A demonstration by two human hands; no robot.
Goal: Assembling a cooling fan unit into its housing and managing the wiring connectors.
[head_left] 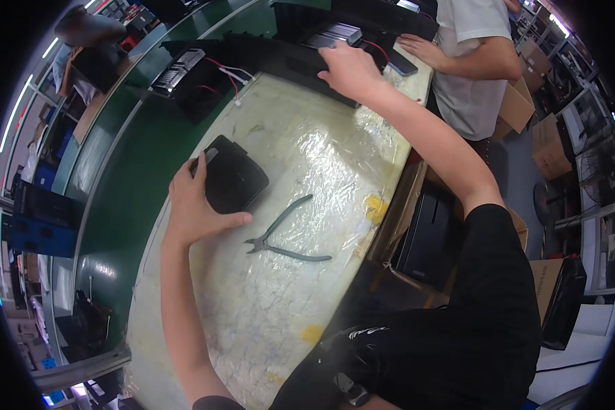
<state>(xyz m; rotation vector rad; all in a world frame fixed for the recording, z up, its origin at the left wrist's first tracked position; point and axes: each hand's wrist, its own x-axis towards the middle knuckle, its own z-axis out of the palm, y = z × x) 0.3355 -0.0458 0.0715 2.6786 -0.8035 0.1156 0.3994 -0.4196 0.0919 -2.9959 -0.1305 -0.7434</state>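
The film-covered table (205,335) looks slick, so the box (239,174), left of centre, could slide if pushed unevenly, perhaps into the pliers (265,244) (lying open mid-frame). The left hand (190,208) spreads thumb and fingers wide at the box's edge, fingers apparently touching; the right hand (350,70), upper centre, has loosely parted fingers, contact unclear.

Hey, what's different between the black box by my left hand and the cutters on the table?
The black box is a broad, bulky block; the cutters are slim, with handles spread in a wide V. The box is black, while the cutters' handles look grey-green. Your left hand is at the box, but no hand touches the cutters. Both show against the pale, shiny tabletop.
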